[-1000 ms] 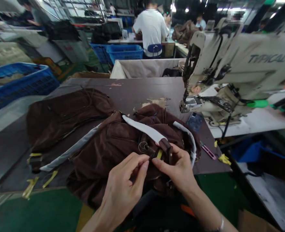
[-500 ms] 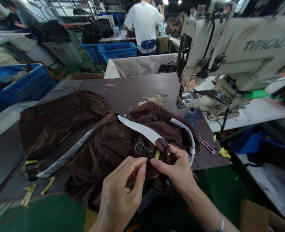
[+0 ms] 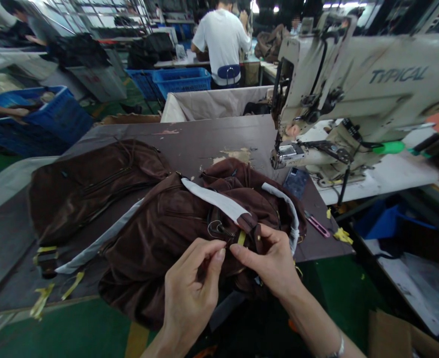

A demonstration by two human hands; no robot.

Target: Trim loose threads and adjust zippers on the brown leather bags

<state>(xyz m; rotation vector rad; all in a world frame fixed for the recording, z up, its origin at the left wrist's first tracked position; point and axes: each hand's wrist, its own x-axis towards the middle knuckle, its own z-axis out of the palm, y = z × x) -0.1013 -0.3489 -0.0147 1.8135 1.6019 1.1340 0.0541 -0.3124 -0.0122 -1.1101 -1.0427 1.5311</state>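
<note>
A brown bag (image 3: 174, 214) lies on the table in front of me, with a white-wrapped strap (image 3: 217, 200) across its top. My right hand (image 3: 269, 256) grips the strap's brown end, beside a short yellow strip (image 3: 242, 238). Close to its thumb, my left hand (image 3: 195, 278) is pinched at the fingertips; whatever small piece it holds is hidden. A coiled thread or cord (image 3: 219, 228) shows just above the fingertips. Another white-wrapped strap (image 3: 288, 204) curves at the bag's right side.
A second brown bag (image 3: 92, 184) lies to the left. The sewing machine (image 3: 353, 89) stands at the right, near a phone (image 3: 296, 181) and a pink-handled cutter (image 3: 318, 225). Yellow scraps (image 3: 42, 301) hang at the table's front edge. Another person's hand (image 3: 18, 113) is at a blue crate (image 3: 60, 122).
Another person's hand has come into view at the left, and the blue crate there has shifted and tilted. My hands hold nearly the same place; the left has turned slightly.
</note>
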